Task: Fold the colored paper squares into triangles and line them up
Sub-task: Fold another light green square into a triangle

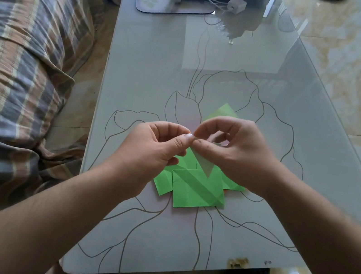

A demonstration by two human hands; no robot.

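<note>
Fingers of my left hand [161, 144] and right hand [230, 150] pinch one green sheet [204, 164] above the paper pile [196, 193] on the desk [151, 79]; I judge folding underway, corners need matching next.

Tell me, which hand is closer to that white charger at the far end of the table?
Right. The right hand lies almost straight below the charger in the view, on the charger's side of the table; the left hand sits further toward the sofa side.
</note>
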